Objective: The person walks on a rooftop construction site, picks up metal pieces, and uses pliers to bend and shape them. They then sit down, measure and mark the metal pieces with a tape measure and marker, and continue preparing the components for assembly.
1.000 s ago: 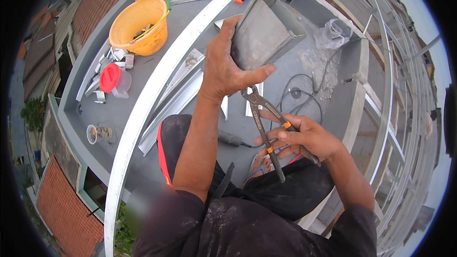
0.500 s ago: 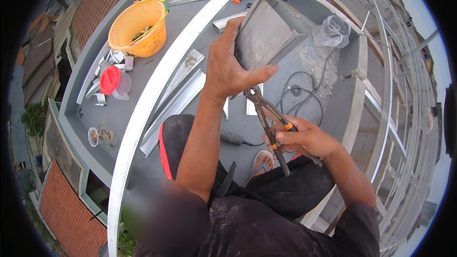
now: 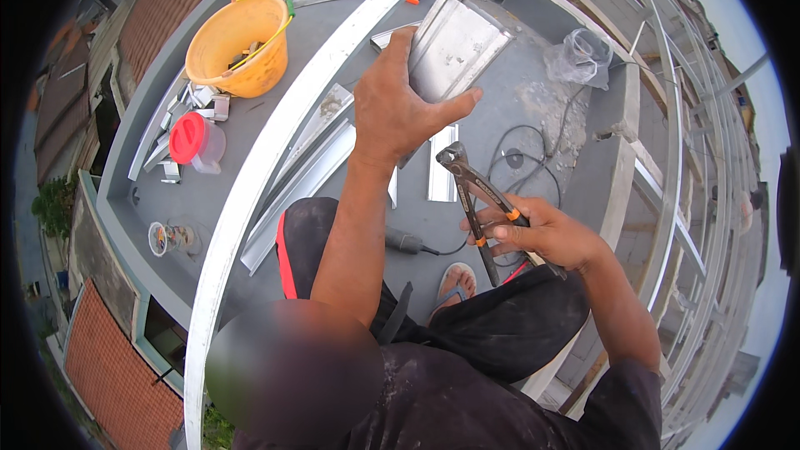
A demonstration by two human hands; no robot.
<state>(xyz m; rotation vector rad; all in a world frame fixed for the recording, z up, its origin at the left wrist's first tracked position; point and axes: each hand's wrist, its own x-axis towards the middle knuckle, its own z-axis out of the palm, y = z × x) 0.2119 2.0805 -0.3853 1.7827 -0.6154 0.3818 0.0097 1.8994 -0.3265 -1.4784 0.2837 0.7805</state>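
– So, from the left: what lies where?

– An orange bucket (image 3: 271,73) first, then a red-lidded plastic tub (image 3: 210,157) near it. Next, the left hand (image 3: 398,108), holding a metal piece (image 3: 457,46) at upper centre: fingers curled around its left edge, thumb spread by its lower end. Whether the thumb presses, cannot tell.

– Handling of that piece?

– Estimate: fairly light, stiff along its folds, probably slick on the bright face. Not fragile, though thin edges could bend or cut. Best hold: a folded long side, away from the corners.

– Furthest right?

– The right hand (image 3: 546,235), fingers closed around the pincers (image 3: 489,190), some reaching across to the second handle. Handles stand apart. The head points toward the left hand, apart from the metal piece. Presumably rigid, weightier at the head; hold by the handles.
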